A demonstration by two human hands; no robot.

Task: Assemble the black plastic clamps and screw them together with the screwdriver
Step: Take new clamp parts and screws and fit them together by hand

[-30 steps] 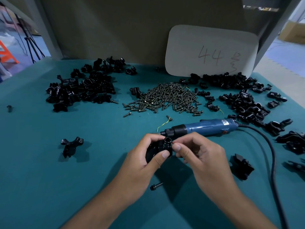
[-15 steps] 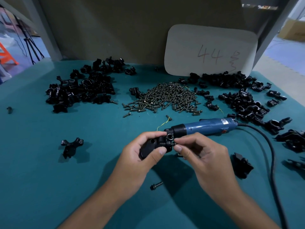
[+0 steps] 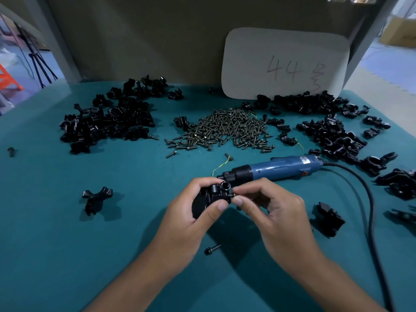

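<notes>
Fingers of both hands meet above the teal mat, working on one black plastic clamp assembly (image 3: 211, 199). Curled round the clamp's body, the left hand (image 3: 191, 219) grips it with the thumb across the near face and the other fingers wrapped behind. At the clamp's right edge, the right hand (image 3: 267, 212) pinches a small dark screw (image 3: 230, 195) between thumb and forefinger, its remaining fingers loosely curled. Both wrists hang clear of the mat, forearms converging from the lower edge of the view. Judging by this grip, the screw could slip from the pinch or enter its hole crooked if the clamp halves shift apart. Just beyond the fingertips lies the blue corded electric screwdriver (image 3: 276, 168), untouched, its tip almost at the clamp. A loose black bolt (image 3: 212, 249) lies nearer than the hands. Farther off sit a heap of dark metal screws (image 3: 222, 129) and piles of black clamp parts (image 3: 105, 122).
</notes>
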